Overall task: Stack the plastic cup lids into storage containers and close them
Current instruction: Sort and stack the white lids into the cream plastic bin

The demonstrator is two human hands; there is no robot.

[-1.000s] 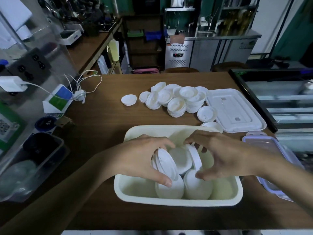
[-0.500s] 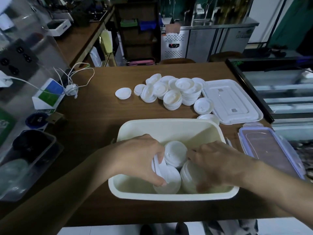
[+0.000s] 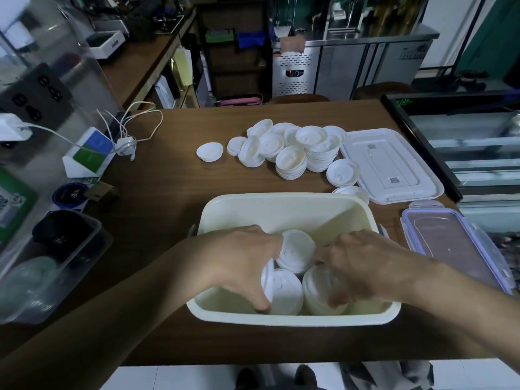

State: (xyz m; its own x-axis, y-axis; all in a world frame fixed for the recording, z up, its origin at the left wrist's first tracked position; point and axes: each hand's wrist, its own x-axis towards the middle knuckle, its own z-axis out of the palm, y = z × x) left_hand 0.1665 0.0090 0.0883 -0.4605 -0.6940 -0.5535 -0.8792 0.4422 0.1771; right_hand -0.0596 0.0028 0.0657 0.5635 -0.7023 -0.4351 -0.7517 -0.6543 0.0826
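Left hand: reaches down inside the cream rectangular plastic tub, with fingers and thumb curled round a white round plastic cup lid standing on edge. It pinches the lid from above.
Right hand: is also inside the tub, just beside the left hand. Its fingers bend down over the near-right stack of white lids, with the thumb on the near side and fingertips on the far side, gripping the stack.
Between the hands: a middle stack of white lids rises between the two sets of knuckles. A lower stack of white lids lies against the on-edge lid, under the left fingertips.
Tub: sits on the brown wooden table. Its far half shows bare cream floor beyond both hands.
Beyond the hands: a loose heap of white cup lids lies well past the tub. Some of these lids are in short stacks and some are tilted. A single white lid lies apart, beyond the left hand.
Beyond the right hand: a flat white rectangular container cover lies just beside the heap.
Right of the right hand: a clear rectangular cover with lilac clips lies flat, near the tub's side.
Left of the left forearm: a clear plastic box holding dark items is well apart from the tub.
Far left of the hands: a white charger with coiled cable lies on the table.
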